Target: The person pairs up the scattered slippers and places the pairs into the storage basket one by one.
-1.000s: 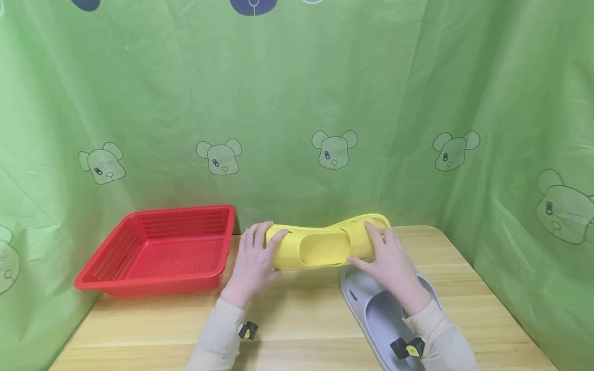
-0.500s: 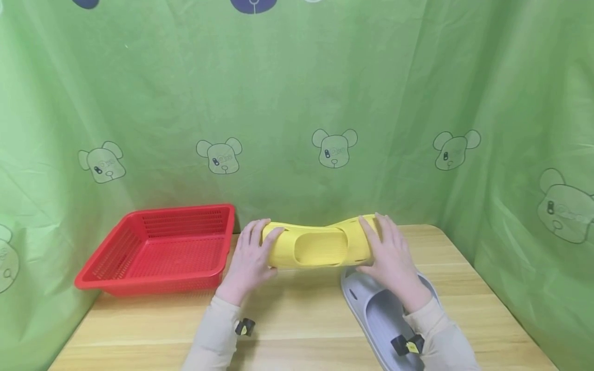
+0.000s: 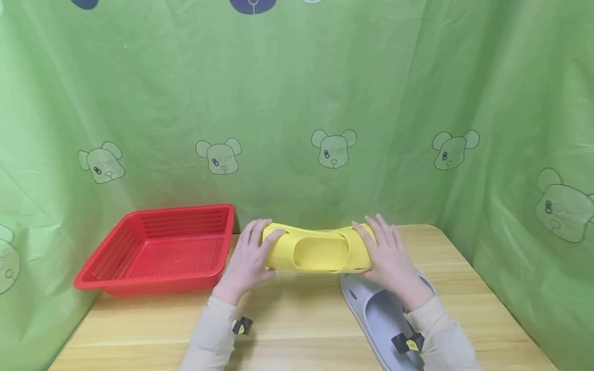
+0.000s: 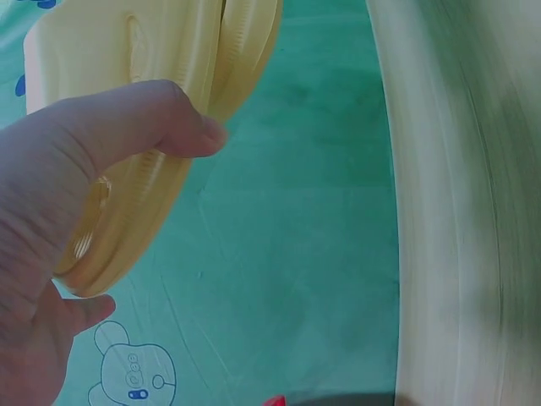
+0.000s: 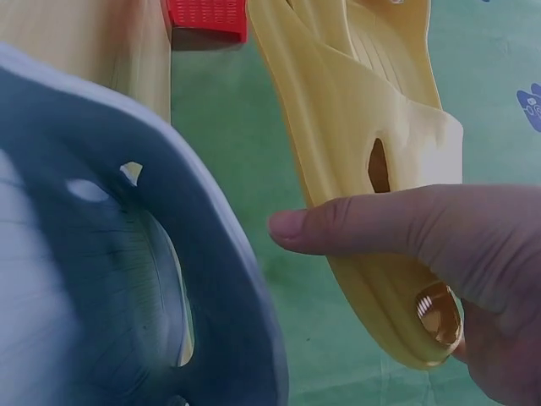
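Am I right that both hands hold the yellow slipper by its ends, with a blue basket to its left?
Not quite: the basket is red, as the head view shows. The left hand and right hand do hold the yellow slipper by its ends.

On my head view I see a red basket (image 3: 160,250) sitting on the left part of the table (image 3: 297,314), its slatted walls and perforated floor plain to see, with nothing in it. A grey slipper (image 3: 380,314) lies sole-down on the table toward the near right, toe end pointing away from me; it fills the left of my right wrist view as well. The table is light wood with a visible grain. Behind and on both sides I have a green curtain (image 3: 297,103) printed with pale bear heads.
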The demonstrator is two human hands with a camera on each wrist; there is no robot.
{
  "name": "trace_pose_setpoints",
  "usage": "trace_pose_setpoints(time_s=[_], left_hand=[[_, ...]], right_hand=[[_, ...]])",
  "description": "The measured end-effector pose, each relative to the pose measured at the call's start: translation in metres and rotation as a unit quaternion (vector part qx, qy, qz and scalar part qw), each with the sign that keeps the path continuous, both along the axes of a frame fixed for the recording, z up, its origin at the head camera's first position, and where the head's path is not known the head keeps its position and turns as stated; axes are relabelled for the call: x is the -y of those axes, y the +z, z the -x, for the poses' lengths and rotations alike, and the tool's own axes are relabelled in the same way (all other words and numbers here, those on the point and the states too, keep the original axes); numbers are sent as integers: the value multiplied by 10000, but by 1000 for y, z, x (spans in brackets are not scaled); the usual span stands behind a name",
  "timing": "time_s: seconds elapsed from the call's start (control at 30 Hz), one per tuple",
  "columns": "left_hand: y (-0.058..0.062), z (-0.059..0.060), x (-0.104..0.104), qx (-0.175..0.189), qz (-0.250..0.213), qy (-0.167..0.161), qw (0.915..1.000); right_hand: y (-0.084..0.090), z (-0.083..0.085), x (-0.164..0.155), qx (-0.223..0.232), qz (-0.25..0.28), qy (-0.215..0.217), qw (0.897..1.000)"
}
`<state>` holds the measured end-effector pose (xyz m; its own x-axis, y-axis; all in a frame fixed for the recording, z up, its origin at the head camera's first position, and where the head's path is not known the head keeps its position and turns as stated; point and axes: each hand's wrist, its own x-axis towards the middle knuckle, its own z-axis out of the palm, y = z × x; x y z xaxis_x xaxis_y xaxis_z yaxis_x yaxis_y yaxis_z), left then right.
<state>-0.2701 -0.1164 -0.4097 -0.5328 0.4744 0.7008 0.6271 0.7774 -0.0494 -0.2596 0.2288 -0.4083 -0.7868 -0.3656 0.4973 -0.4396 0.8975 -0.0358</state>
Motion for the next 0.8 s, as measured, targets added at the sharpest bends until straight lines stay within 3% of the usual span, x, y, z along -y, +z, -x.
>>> trace_pose_setpoints(time_s=[0.43, 0.8], left_hand=[[1, -1, 1, -58, 49, 31, 10000], [1, -3, 0, 75, 68, 72, 9999]], right_hand=[[-2, 2, -3, -756, -72, 200, 9969], [-4, 4, -2, -1028, -94, 210, 9944]])
